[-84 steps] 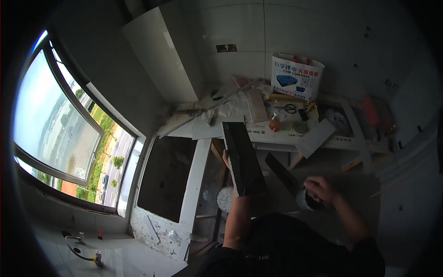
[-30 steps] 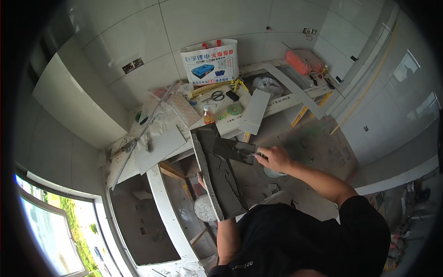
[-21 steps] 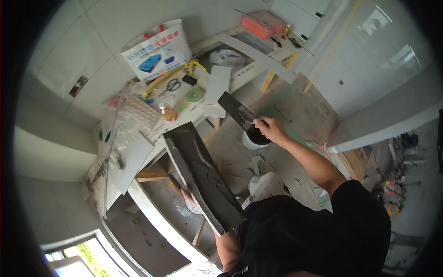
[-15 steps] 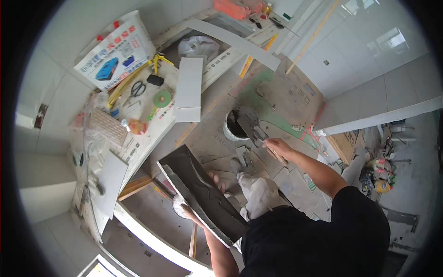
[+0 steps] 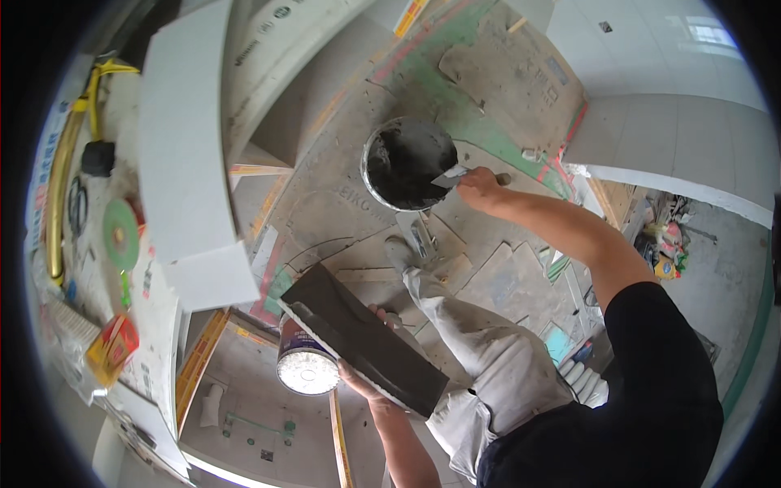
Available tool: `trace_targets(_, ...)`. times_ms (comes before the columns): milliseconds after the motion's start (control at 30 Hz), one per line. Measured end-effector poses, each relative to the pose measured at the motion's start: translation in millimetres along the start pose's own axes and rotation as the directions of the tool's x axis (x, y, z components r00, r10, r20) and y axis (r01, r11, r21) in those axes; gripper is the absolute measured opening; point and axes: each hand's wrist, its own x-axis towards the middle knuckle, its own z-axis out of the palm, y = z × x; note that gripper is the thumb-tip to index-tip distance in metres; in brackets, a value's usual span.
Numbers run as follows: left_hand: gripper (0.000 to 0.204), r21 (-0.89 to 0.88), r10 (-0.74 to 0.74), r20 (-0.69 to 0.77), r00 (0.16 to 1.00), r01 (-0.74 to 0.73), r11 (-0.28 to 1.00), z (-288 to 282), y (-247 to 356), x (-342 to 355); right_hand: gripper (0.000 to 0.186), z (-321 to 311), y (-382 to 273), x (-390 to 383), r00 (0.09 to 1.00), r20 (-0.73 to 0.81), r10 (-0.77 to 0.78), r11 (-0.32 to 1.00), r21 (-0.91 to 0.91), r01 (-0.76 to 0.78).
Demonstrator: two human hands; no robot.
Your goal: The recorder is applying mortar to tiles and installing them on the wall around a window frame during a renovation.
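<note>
While the far left edge is all worktop clutter, a yellow tool (image 5: 93,102) sits near the top, with a gold-coloured tube (image 5: 58,203) running down beside it. Just right of that tube come the dark scissors (image 5: 77,207), a small black block (image 5: 98,159) and a green roll (image 5: 121,234), with a bottle (image 5: 114,350) in red and orange lower down. Next along, a long pale panel (image 5: 185,138) lies across the worktop, its lower end jutting past the edge. Below and to the right, a container (image 5: 307,370) with a white top and a purple side stands close to the slab.

And here is the slab (image 5: 366,337), tilted, its upper face coated in dark grey mortar, right in front of the pale trousers (image 5: 488,350). The left hand (image 5: 355,382) grips it from beneath, fingertips showing past the opposite long edge. Farther up, on the floor, stands the bucket (image 5: 375,192), more dark mortar inside, with a flat float (image 5: 417,234) lying just below it. Over at the bucket's right rim, the right hand (image 5: 480,191) is closed around a trowel (image 5: 450,176), the blade reaching inside; whether its tip touches the mix, I can't tell. Far right, well apart, a colourful heap (image 5: 665,244) lies on the floor.
</note>
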Motion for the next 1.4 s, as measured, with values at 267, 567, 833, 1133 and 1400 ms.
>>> trace_targets(267, 0.114, 0.018, -0.094, 0.003, 0.996, 0.094, 0.995, -10, -36, 82, 0.036, 32, -56, 35, 0.942, 0.297, 0.154, 0.869, 0.413, -0.272)
trace_targets(567, 0.110, 0.040, -0.161, 0.091, 0.983, 0.158, 0.987, -25, -55, 131, 0.050, 17, -47, -33, 0.858, 0.510, 0.053, -0.012, 0.860, -0.510)
trace_targets(833, 0.113, -0.114, -0.181, 0.134, 0.974, 0.197, 0.974, -33, -74, 162, 0.027, -112, -149, -167, 0.935, -0.080, 0.347, -0.061, 0.992, 0.108)
trace_targets(1133, 0.123, -0.116, -0.267, -0.012, 0.964, 0.264, 0.958, -59, -109, 166, 0.022, -42, -294, -143, 0.890, 0.073, 0.451, 0.113, 0.984, -0.138)
trace_targets(1400, 0.119, -0.106, -0.304, 0.143, 0.942, 0.320, 0.942, -40, -92, 164, 0.040, -44, -128, -140, 0.927, 0.081, 0.367, 0.361, 0.906, -0.222)
